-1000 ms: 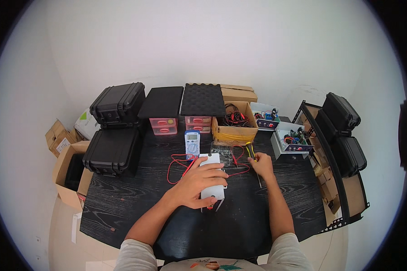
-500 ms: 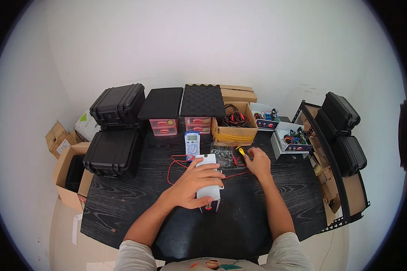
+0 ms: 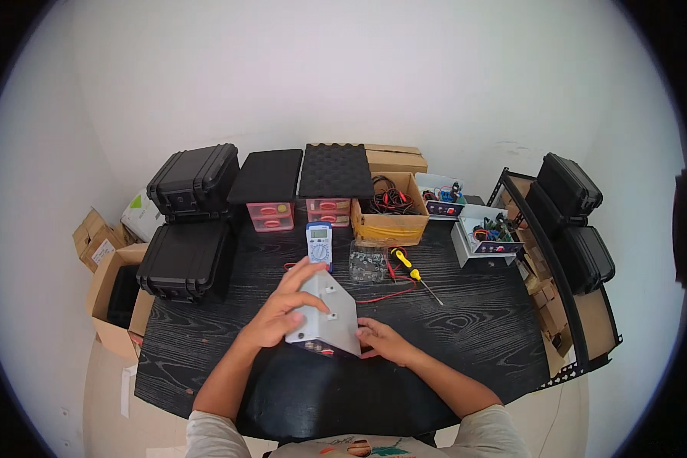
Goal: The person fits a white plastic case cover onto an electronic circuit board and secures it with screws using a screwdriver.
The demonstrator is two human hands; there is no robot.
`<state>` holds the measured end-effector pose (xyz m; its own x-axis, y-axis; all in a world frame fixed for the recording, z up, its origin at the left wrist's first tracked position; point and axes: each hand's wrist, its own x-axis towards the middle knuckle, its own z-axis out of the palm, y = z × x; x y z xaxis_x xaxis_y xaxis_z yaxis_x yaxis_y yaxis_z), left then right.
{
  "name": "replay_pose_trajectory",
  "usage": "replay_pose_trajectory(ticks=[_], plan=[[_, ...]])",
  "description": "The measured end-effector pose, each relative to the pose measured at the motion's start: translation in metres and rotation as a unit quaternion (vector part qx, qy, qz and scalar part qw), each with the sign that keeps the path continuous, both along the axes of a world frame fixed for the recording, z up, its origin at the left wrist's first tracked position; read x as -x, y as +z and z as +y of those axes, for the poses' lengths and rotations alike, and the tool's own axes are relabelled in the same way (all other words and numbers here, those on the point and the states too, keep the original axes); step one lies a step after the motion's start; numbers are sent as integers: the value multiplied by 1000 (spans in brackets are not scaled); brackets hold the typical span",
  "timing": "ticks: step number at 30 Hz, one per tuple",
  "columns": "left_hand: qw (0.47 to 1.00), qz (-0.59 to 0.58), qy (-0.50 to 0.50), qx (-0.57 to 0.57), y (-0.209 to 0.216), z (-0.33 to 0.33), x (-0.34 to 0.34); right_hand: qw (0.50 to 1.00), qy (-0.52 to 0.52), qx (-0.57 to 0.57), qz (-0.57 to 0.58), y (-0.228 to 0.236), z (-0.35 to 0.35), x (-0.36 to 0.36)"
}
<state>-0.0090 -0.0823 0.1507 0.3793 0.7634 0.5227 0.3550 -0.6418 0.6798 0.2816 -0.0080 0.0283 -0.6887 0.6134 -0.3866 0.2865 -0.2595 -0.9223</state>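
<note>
A light grey metal enclosure (image 3: 336, 320) sits tilted on the black table in front of me, with small tabs and holes on the face turned up. Red parts show on its near panel. My left hand (image 3: 281, 309) grips the enclosure from the left, fingers spread over its top. At the lower right edge, my right hand (image 3: 382, 341) holds it with bent fingers. A yellow and black screwdriver (image 3: 411, 267) lies to the right, beyond my right hand. Behind the enclosure stands a blue and white multimeter (image 3: 320, 244), its lower end partly covered.
A clear plastic case (image 3: 368, 263) of small parts lies beside the multimeter, near red test leads (image 3: 389, 296). Further back are a cardboard box (image 3: 389, 227) of cables and two opened electronic units (image 3: 490, 238). Black hard cases (image 3: 185, 258) stand left; a black rack (image 3: 565, 282) stands right.
My right hand has left the screwdriver, which now lies on the table, and moved to the enclosure. The enclosure has been turned and tilted, and my left hand has shifted left with it.
</note>
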Motion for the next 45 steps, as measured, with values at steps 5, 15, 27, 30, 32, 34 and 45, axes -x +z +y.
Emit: replay_pose_trajectory(ticks=[5,15,27,30,32,34,45], plan=[[995,-15,93,24,-13,-19,4,986,-74,79,124,-4,-10,0],[990,-58,126,-28,-105,-45,-16,980,-106,-163,40,58,-44,-40],[993,-79,86,29,-142,-38,-24,933,-192,-301,-53,36,-60,-49],[992,-78,85,46,-143,-37,-20,918,-174,-330,-137,42,-59,-45],[993,-69,74,64,-143,-37,-19,889,-187,-404,-106,33,-59,-46],[994,-54,65,71,-141,-35,-19,873,-190,-440,-94,25,-58,-48],[997,39,22,70,-146,-31,-63,863,-261,-428,-53,7,-66,-95]])
